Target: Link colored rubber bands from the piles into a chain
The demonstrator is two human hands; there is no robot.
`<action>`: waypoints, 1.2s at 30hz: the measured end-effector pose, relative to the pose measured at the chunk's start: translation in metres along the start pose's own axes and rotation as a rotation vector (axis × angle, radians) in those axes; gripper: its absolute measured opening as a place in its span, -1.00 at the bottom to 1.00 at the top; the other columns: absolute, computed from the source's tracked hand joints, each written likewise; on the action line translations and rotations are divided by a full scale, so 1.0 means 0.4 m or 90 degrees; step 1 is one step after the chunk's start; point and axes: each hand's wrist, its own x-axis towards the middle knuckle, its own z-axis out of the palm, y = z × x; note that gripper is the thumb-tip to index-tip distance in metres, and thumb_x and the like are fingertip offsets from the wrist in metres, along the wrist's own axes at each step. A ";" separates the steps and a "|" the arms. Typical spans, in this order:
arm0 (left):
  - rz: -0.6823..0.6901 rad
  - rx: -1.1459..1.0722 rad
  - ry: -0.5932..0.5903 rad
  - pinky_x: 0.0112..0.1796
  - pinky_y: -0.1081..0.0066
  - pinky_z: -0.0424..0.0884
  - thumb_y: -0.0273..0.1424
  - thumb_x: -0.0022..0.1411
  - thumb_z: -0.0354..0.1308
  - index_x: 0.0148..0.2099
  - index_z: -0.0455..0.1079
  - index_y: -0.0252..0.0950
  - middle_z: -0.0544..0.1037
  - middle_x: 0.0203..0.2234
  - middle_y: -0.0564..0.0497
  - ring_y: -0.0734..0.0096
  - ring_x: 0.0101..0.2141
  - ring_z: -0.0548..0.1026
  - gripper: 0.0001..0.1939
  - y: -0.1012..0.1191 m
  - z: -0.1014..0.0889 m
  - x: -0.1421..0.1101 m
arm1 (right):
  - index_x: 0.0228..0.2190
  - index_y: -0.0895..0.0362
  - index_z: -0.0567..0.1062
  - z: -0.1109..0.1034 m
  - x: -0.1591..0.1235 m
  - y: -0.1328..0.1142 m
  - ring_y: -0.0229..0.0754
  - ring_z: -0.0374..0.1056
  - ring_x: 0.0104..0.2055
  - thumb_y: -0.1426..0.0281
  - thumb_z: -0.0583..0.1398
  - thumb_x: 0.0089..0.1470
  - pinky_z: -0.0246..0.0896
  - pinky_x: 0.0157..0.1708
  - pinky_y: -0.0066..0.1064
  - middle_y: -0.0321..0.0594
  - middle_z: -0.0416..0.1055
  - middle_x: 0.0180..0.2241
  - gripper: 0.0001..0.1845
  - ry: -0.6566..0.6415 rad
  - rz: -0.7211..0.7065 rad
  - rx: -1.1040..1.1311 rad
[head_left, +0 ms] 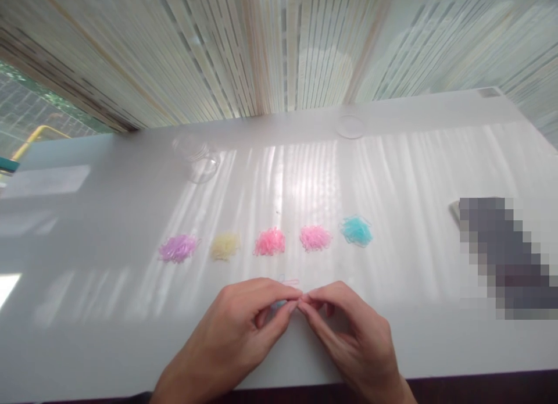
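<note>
My left hand [244,328] and my right hand [344,328] meet fingertip to fingertip near the table's front edge, both pinched. A few tiny loose bands, pink and pale blue [285,283], lie at the fingertips; which hand grips which I cannot make out. Beyond the hands, five small piles of tiny elastic bands sit in a row: purple [178,248], yellow [225,245], coral pink [269,242], light pink [314,238] and turquoise [356,230].
A white table [108,311] runs under a blind-covered window. A clear jar [197,157] lies at the back left, and a clear lid [350,125] at the back right. A blurred dark object [505,256] rests at the right.
</note>
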 end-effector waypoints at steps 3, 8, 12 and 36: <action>0.007 -0.029 0.006 -0.39 0.48 0.56 -0.45 0.38 0.20 0.02 0.62 -0.04 0.70 -0.32 0.07 0.39 -0.41 0.63 -0.73 -0.008 0.000 -0.003 | -0.21 0.05 0.53 0.004 0.001 -0.001 -0.27 0.50 -0.41 0.55 0.30 0.21 0.50 -0.37 -0.49 -0.32 0.57 -0.40 -0.83 -0.005 -0.043 -0.015; 0.009 -0.078 0.027 -0.48 0.48 0.51 -0.49 0.32 0.22 -0.11 0.64 -0.12 0.69 -0.40 0.04 0.40 -0.49 0.58 -0.79 -0.021 -0.001 -0.011 | -0.10 0.04 0.53 0.008 0.002 -0.009 -0.20 0.54 -0.36 0.61 0.29 0.18 0.53 -0.33 -0.41 -0.26 0.61 -0.34 -0.69 -0.006 -0.113 -0.026; -0.003 -0.118 0.058 -0.54 0.52 0.44 -0.51 0.27 0.25 -0.21 0.62 -0.13 0.66 -0.47 0.08 0.46 -0.56 0.51 -0.83 -0.029 -0.003 -0.020 | -0.10 0.06 0.54 0.004 0.010 -0.019 -0.19 0.54 -0.34 0.60 0.29 0.18 0.52 -0.32 -0.39 -0.23 0.61 -0.33 -0.71 -0.031 -0.117 -0.018; -0.083 -0.242 0.068 -0.60 0.56 0.29 -0.42 0.27 0.24 -0.28 0.62 -0.21 0.55 -0.57 0.08 0.54 -0.61 0.34 -0.87 -0.039 -0.018 -0.029 | -0.20 0.10 0.58 0.000 0.058 -0.032 -0.23 0.51 -0.34 0.57 0.29 0.18 0.48 -0.32 -0.43 -0.24 0.60 -0.35 -0.83 -0.107 -0.080 0.025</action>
